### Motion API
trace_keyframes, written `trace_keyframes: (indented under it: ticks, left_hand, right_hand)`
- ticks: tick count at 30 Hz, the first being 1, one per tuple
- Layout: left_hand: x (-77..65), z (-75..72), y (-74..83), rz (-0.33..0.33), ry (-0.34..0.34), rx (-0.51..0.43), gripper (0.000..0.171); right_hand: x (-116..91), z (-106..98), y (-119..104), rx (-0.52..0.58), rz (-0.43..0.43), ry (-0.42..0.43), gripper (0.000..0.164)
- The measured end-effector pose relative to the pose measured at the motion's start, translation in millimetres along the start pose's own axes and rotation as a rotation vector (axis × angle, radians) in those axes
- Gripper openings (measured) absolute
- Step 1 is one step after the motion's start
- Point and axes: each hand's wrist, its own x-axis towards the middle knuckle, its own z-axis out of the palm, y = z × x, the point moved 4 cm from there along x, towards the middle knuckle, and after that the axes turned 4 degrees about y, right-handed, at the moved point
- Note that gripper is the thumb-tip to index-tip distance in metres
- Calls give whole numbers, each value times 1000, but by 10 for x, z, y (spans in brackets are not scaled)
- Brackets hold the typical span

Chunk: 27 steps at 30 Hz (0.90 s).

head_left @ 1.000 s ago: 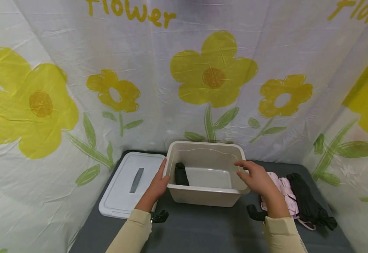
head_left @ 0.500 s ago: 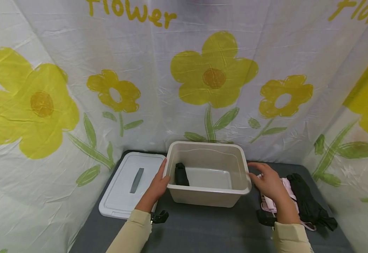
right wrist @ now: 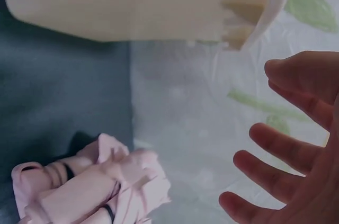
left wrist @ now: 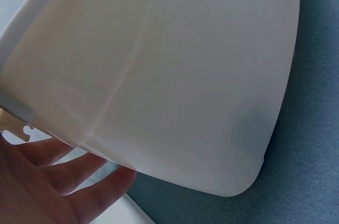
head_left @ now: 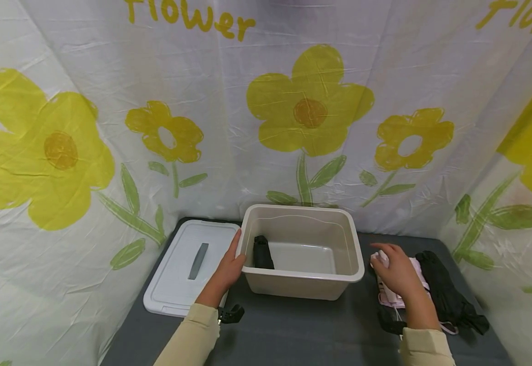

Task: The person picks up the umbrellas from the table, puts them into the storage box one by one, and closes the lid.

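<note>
A beige plastic storage bin [head_left: 300,285] stands in the middle of the dark mat. Inside, at its left end, lies a black rolled cloth [head_left: 262,252]. My left hand [head_left: 226,268] rests against the bin's left side; in the left wrist view its fingers [left wrist: 98,195] are spread fairly straight along the outer wall. To the right of the bin, my right hand [head_left: 399,272] hovers with parted fingers, empty, over rolled pink cloth [head_left: 419,269] partly hidden beneath it. The right wrist view shows the same pink cloth [right wrist: 90,187] with thin black bands, apart from the fingers.
A white lid [head_left: 170,274] with a grey handle lies flat to the left of the bin. A black cloth bundle [head_left: 451,292] lies beyond the pink cloth at right. Behind the mat [head_left: 293,335] hangs a white curtain [head_left: 229,168] with yellow flowers.
My right hand has moved from over the bin's right rim rightward, off the bin, to above the pink cloth. My left hand and the bin have stayed put.
</note>
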Motion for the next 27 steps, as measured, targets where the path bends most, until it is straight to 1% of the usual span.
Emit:
trace_keyframes:
  ticks: [5, 9, 12, 21, 27]
  left_hand:
    - [-19, 7, 39, -1, -10, 9, 72]
    - [-28, 8, 56, 2, -4, 24, 71]
    - [-23, 9, 57, 4, 0, 34, 70]
    - [-21, 20, 46, -5, 8, 14, 71]
    - [-17, 14, 34, -1, 14, 17, 69]
  right_hand:
    - [-2, 67, 138, -17, 22, -7, 49]
    - [-1, 102, 234, -28, 56, -26, 51]
    - [6, 127, 294, -40, 79, -35, 52]
    - [28, 238, 478, -91, 143, -33, 57]
    - [31, 297, 591, -94, 186, -53, 58]
